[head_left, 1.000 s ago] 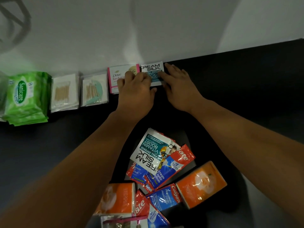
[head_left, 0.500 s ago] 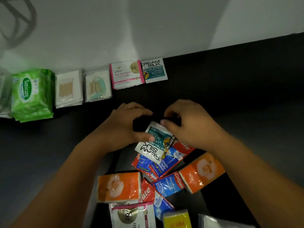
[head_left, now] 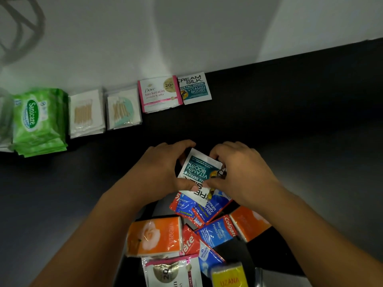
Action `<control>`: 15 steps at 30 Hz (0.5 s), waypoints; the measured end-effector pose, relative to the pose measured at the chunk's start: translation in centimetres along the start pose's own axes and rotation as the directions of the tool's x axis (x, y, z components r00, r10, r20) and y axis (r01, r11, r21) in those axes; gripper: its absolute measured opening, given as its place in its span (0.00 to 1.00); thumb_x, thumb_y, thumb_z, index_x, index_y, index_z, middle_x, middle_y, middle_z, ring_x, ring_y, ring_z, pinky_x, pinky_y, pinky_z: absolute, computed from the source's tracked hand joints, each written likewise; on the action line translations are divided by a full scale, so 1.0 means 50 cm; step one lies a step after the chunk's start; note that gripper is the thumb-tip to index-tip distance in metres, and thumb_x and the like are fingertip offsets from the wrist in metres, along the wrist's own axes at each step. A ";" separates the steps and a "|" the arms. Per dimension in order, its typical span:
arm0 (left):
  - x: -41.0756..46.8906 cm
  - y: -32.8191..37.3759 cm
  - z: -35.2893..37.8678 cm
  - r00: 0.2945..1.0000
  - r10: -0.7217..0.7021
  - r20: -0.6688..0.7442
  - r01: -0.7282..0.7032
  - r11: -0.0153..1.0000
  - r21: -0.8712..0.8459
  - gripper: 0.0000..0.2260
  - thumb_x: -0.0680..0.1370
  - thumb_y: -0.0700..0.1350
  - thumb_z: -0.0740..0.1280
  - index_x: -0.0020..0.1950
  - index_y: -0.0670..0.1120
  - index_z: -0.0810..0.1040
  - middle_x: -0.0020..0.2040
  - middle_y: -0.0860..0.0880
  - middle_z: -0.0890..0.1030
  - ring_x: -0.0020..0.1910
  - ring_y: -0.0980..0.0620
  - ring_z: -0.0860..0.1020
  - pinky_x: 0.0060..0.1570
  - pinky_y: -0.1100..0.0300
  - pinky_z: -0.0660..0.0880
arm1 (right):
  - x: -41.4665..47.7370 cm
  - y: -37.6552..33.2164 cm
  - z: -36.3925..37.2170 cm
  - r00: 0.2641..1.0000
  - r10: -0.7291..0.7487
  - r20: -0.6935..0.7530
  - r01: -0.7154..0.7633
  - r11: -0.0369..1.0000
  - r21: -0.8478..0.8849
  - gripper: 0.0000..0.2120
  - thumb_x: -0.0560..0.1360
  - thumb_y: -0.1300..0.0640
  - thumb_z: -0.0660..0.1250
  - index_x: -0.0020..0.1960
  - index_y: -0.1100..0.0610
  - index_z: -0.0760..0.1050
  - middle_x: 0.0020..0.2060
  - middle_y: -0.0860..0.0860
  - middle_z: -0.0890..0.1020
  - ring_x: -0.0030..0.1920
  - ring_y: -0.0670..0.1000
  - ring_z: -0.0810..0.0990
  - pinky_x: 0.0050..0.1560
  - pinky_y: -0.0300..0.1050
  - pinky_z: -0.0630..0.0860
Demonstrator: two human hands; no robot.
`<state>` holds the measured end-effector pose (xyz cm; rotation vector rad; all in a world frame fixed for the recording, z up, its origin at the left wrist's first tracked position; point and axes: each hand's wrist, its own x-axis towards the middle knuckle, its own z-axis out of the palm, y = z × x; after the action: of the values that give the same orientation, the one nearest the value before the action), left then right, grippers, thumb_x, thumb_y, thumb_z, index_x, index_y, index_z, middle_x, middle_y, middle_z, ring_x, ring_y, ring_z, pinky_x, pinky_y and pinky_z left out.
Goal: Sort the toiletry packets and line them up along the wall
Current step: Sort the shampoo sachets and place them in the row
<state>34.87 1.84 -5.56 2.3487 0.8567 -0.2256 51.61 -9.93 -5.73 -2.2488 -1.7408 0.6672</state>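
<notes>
A row stands along the white wall: green Sanicare wipes [head_left: 37,121], two cotton-bud packs [head_left: 86,113] [head_left: 124,109], a pink Dove sachet [head_left: 159,94] and a Cream Silk sachet [head_left: 194,88]. Nearer me, my left hand [head_left: 161,168] and my right hand [head_left: 240,170] both pinch a second Cream Silk sachet [head_left: 198,170], held upside down just above the loose pile. My thumbs meet on its lower half. Its bottom edge is hidden behind my fingers.
The loose pile on the black counter [head_left: 300,125] holds several Colgate sachets [head_left: 219,233], orange Uzana packs [head_left: 154,236] [head_left: 249,223], a yellow Uzana pack [head_left: 230,276] and another Dove sachet [head_left: 173,272]. To the right of the row, bare counter runs along the wall.
Both hands left the Cream Silk sachet at the wall, drew back to the pile and took hold of the second Cream Silk sachet, now lifted slightly.
</notes>
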 end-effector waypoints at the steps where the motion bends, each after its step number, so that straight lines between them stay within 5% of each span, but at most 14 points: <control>1: 0.001 -0.003 -0.001 1.000 -0.010 -0.008 0.010 1.000 -0.023 0.44 0.65 0.60 0.79 0.76 0.60 0.62 0.51 0.66 0.68 0.53 0.62 0.70 0.57 0.62 0.71 | 0.000 0.000 -0.001 1.000 0.005 -0.015 -0.005 0.999 0.044 0.19 0.69 0.42 0.75 0.54 0.48 0.73 0.50 0.43 0.78 0.51 0.45 0.74 0.51 0.46 0.75; 3: 0.002 -0.010 -0.005 0.999 -0.032 -0.027 0.030 0.997 -0.067 0.41 0.64 0.59 0.79 0.73 0.61 0.65 0.57 0.65 0.71 0.54 0.62 0.72 0.55 0.62 0.73 | 0.001 0.003 -0.003 0.999 0.019 -0.027 -0.015 0.986 0.164 0.11 0.73 0.47 0.73 0.50 0.48 0.74 0.46 0.43 0.79 0.47 0.43 0.77 0.44 0.40 0.76; 6: 0.004 -0.019 -0.020 0.996 -0.044 -0.079 0.031 0.987 -0.157 0.27 0.67 0.56 0.79 0.63 0.60 0.75 0.52 0.63 0.79 0.50 0.64 0.76 0.47 0.66 0.73 | 0.007 0.008 -0.015 0.999 0.011 -0.042 0.005 0.927 0.375 0.05 0.76 0.54 0.70 0.46 0.48 0.74 0.38 0.43 0.80 0.39 0.40 0.79 0.33 0.33 0.73; 11: 0.031 -0.004 -0.060 0.961 0.015 -0.277 -0.105 0.943 -0.315 0.07 0.75 0.44 0.74 0.52 0.48 0.82 0.45 0.58 0.85 0.44 0.64 0.82 0.43 0.71 0.77 | 0.057 0.012 -0.052 0.987 0.110 -0.115 -0.014 0.782 0.624 0.02 0.78 0.59 0.68 0.49 0.53 0.77 0.42 0.45 0.82 0.43 0.36 0.80 0.38 0.27 0.74; 15: 0.098 0.003 -0.086 0.906 -0.126 -0.405 -0.046 0.921 -0.388 0.03 0.76 0.45 0.74 0.48 0.49 0.82 0.42 0.56 0.85 0.41 0.65 0.82 0.44 0.71 0.77 | 0.139 0.025 -0.057 0.958 0.241 -0.158 -0.008 0.572 0.820 0.08 0.77 0.61 0.69 0.56 0.56 0.76 0.49 0.50 0.84 0.49 0.45 0.84 0.49 0.43 0.83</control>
<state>38.57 6.92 -3.81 2.0233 1.0439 0.4260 55.39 -3.34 -5.28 -1.6690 -0.8385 0.9181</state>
